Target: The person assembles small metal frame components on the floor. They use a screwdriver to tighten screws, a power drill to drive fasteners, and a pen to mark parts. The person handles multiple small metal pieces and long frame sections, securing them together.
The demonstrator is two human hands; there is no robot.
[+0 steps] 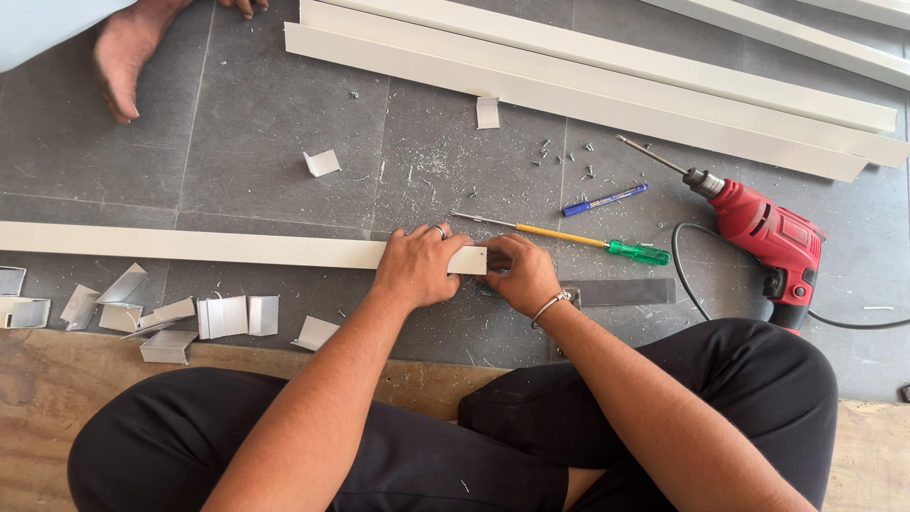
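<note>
Gripping the white strip's (237, 248) end (hidden), both hands (417, 265) meet.

Screwdriver (569, 239) lies between pen (605, 200) and flat bar (621, 292), drill (773, 237) right.

white profile (190, 246): smooth matt metal | floor tiles (265, 114): rough grey stone | drill (773, 237): glossy red plastic
</note>
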